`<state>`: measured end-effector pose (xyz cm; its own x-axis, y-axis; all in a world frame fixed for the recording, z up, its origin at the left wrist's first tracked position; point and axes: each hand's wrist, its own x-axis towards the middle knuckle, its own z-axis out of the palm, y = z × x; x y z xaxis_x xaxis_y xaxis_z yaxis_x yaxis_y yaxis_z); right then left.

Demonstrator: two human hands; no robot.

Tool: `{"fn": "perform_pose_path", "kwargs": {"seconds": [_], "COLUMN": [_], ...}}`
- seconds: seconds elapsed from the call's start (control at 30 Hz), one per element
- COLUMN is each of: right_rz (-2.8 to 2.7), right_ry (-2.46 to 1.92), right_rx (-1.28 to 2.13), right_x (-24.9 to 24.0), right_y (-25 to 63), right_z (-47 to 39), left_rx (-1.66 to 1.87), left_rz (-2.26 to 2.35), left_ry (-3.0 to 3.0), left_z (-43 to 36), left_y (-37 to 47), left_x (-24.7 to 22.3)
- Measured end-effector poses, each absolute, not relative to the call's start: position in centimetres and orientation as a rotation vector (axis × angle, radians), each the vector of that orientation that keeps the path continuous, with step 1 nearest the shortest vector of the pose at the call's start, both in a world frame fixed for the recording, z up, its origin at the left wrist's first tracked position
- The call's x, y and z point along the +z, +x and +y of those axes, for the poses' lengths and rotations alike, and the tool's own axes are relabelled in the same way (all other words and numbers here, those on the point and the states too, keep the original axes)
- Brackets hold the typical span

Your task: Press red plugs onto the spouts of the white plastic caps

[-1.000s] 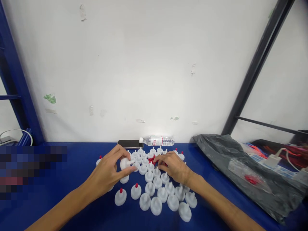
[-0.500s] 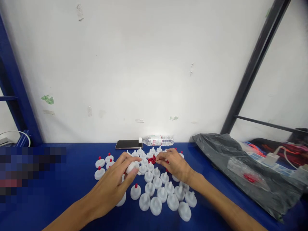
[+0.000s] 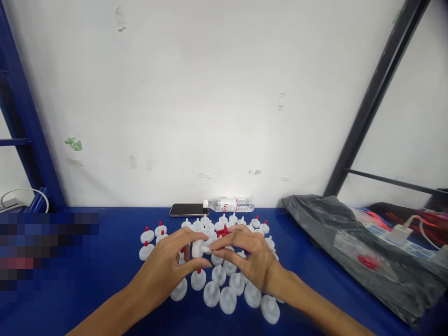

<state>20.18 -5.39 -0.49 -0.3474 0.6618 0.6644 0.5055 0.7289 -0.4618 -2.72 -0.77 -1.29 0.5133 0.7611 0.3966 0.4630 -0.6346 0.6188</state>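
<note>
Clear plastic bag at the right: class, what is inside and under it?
Small red pieces show inside the clear bag, too blurred to count. Under it lies dark grey plastic sheeting; whatever that covers cannot be seen.

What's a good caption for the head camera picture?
Left hand holds a white spouted cap; right hand meets its spout.

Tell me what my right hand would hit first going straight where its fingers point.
Your right hand would likely meet the spout of the white piece in your left hand; the fingertips look right at its tip, though depth is unclear.
</note>
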Motion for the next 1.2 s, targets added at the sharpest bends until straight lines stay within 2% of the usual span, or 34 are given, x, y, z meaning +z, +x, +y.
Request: {"fn": "perform_pose_path", "kwargs": {"seconds": [0.23, 0.5, 0.63, 1.2], "right_rz": [-2.026, -2.230, -2.258, -2.348], "right_ry": [-0.801, -0.586, -0.587, -0.608], "right_rx": [0.188, -0.308, -0.336, -0.388], "right_x": [-1.1, -0.8, -0.7, -1.6], "right_y": [19.8, 19.9, 20.0, 20.2], "right_z": [-5.4, -5.8, -5.9, -5.5], "left_rx": [0.930, 0.869, 0.784, 0.904], "left_rz": [1.056, 1.002, 0.931, 0.965], "left_ry": [2.301, 2.152, 2.048, 2.055], "left_z": [-1.4, -3.2, -3.5, -3.1], "left_y": [-2.5, -2.0, -1.9, -2.3], "left_x": [-1.6, -0.1, 0.0, -1.2]}}
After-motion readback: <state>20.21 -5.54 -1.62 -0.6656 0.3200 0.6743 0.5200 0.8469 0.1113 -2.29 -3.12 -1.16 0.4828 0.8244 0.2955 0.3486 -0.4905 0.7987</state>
